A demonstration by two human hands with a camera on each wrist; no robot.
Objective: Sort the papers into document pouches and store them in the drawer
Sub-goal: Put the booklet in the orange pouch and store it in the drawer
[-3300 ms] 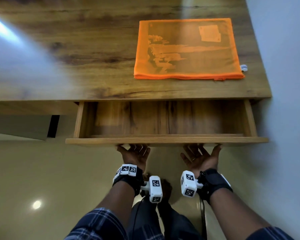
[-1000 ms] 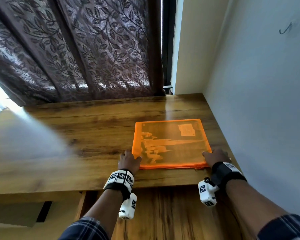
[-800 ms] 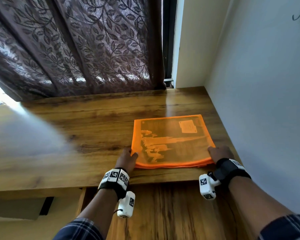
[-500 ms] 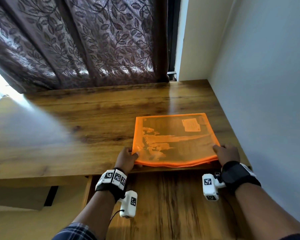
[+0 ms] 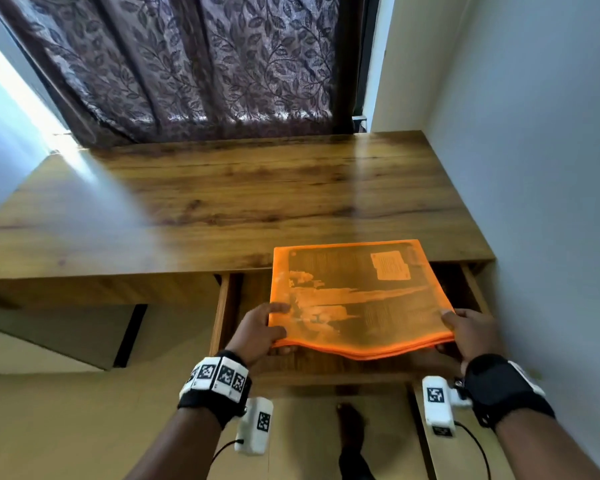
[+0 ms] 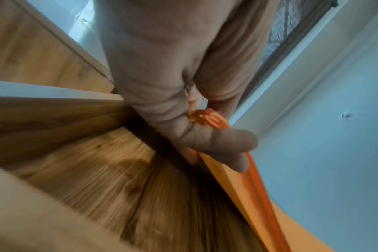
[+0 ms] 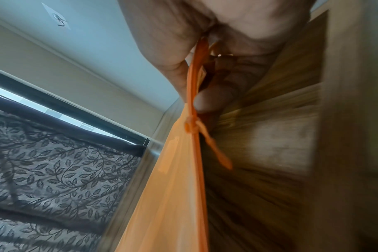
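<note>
An orange mesh document pouch (image 5: 357, 299) with papers showing through it hangs over the open wooden drawer (image 5: 226, 306), its far edge still above the desk's front edge. My left hand (image 5: 260, 332) pinches its near left corner, thumb on top and fingers below. My right hand (image 5: 466, 332) pinches the near right corner in the same way. The left wrist view shows the pouch (image 6: 255, 180) held edge-on by my left hand (image 6: 205, 134) above the drawer floor. In the right wrist view the pouch (image 7: 181, 179) and its dangling zipper pull (image 7: 216, 151) are held by my right hand (image 7: 196, 71).
The wooden desk (image 5: 243, 202) stands against a grey wall (image 5: 541, 168) on the right, with a patterned curtain (image 5: 194, 64) behind it. The drawer's front panel (image 5: 329, 377) is near my wrists. Beige floor (image 5: 66, 427) lies below on the left.
Both hands have lifted the pouch off the desk and pulled it toward me, so it now hangs above the open drawer. Earlier the hands had drawn the drawer out.
</note>
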